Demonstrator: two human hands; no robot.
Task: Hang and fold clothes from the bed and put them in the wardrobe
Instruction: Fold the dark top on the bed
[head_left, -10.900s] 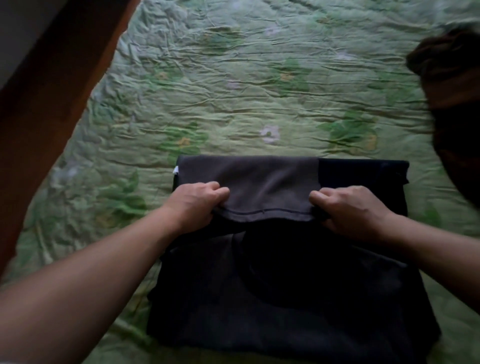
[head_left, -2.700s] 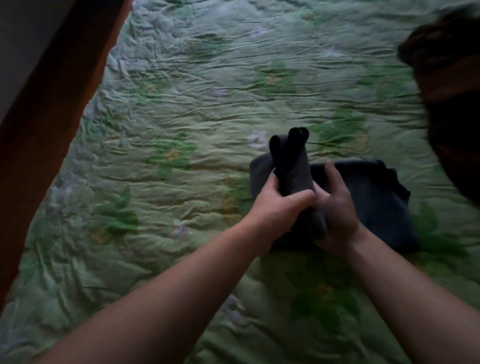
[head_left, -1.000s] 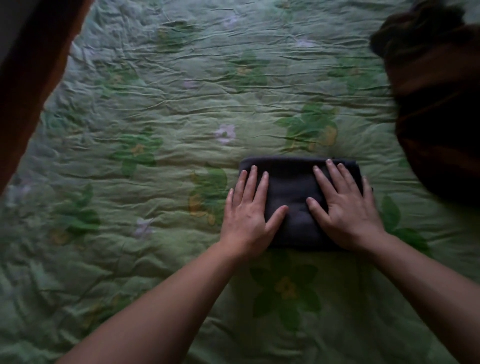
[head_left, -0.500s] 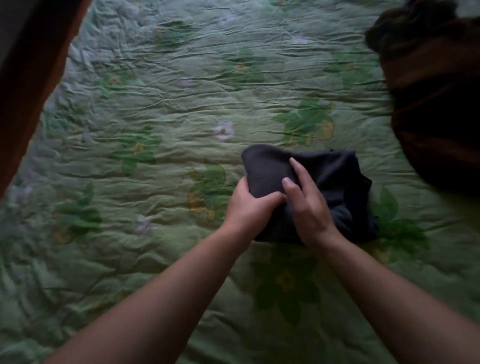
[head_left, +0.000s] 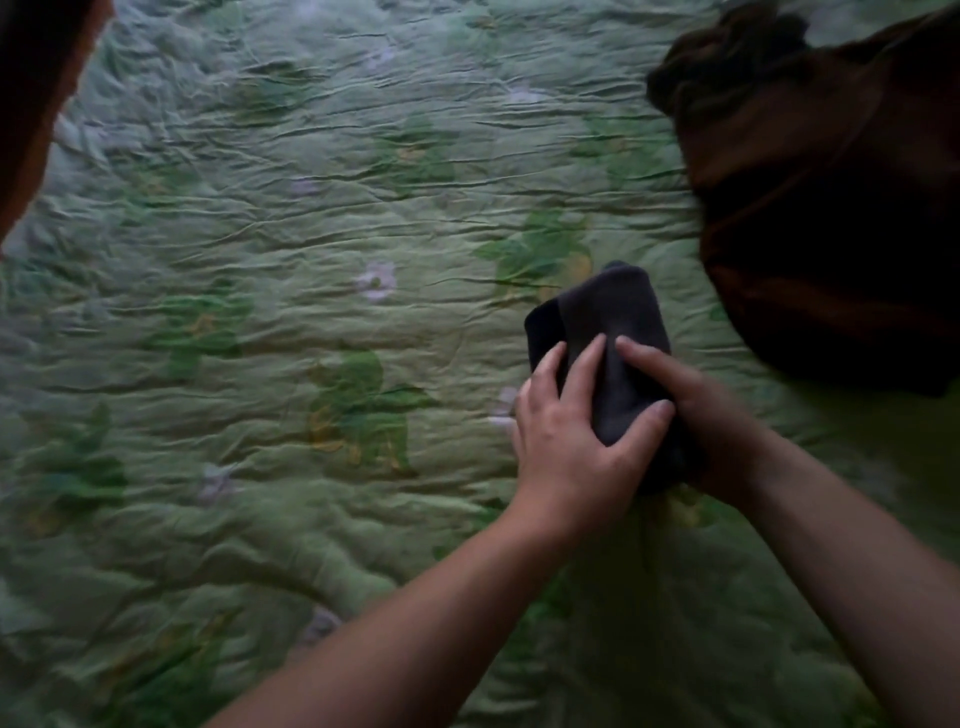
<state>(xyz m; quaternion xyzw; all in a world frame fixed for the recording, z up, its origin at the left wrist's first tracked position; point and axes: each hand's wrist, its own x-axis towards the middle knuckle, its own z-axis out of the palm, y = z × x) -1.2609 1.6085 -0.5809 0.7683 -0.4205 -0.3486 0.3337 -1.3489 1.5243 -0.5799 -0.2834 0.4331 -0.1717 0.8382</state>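
Observation:
A dark grey garment, folded into a small thick bundle, is held up off the green floral bedspread at centre right. My left hand grips its near left side, thumb across the front and fingers over the top. My right hand holds the right side, its forefinger lying along the cloth; the rest of that hand is partly hidden behind the bundle.
A heap of dark brown clothing lies on the bed at the upper right, close to the bundle. A reddish-brown wooden edge runs down the upper left corner. The wrinkled bedspread fills the remaining view.
The flat-pressed bundle has been picked up: both hands went from lying flat on it to gripping it, and it now stands lifted and tilted, nearer the brown heap.

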